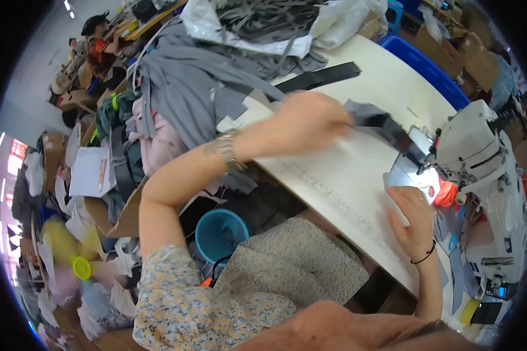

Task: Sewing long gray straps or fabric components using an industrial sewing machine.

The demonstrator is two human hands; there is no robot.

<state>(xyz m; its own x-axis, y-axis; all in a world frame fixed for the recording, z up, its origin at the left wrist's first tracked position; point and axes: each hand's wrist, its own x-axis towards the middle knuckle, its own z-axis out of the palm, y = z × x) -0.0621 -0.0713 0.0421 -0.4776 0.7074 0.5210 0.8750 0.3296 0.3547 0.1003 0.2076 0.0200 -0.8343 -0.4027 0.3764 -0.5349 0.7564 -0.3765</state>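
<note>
My left hand (307, 120) reaches across the white table (339, 181) and grips a piece of dark grey fabric (380, 124) that runs toward the needle of the white sewing machine (480, 164). The hand is blurred. A beaded bracelet sits on that wrist. My right hand (413, 219) lies flat on the table just in front of the machine's metal plate (401, 175), fingers together, with nothing in it. A black band circles that wrist.
A heap of grey fabric pieces (199, 82) covers the table's far left, with a white bag of grey strips (263, 23) behind it. A black strip (322, 77) lies on the table. A blue bucket (219, 234) stands below. A blue crate (427, 70) is at the far right.
</note>
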